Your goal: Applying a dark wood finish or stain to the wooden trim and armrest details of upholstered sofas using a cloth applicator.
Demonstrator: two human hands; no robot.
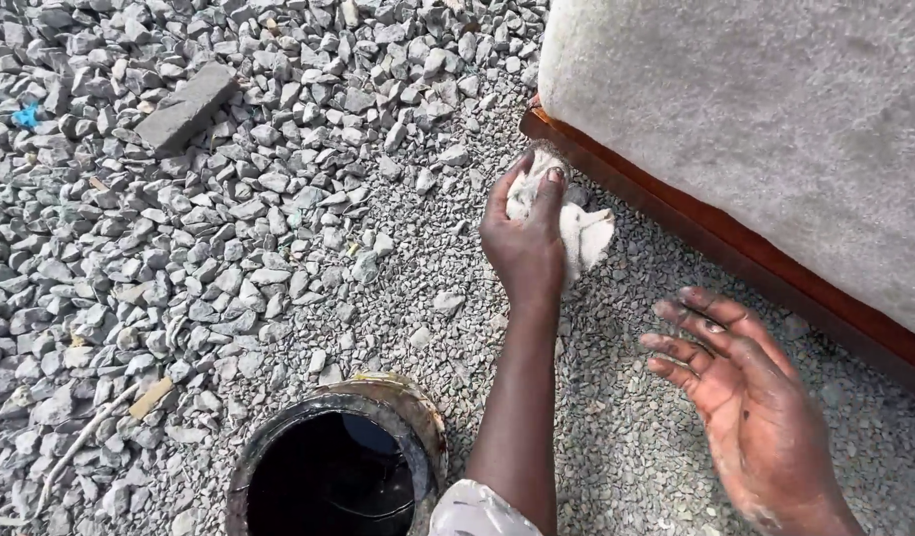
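The left hand point(522, 238) is closed around a whitish rag point(576, 223), pressing it to the reddish wooden base rail point(676, 213) running away rightward, while the right hand point(745, 397) hovers open and empty, nearer the viewer

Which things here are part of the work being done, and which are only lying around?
In use:
left hand holding the rag
wooden rail being rubbed
right hand, open and empty
open can of dark liquid

Lying about:
gravel
grey brick
blue scrap
wood chip
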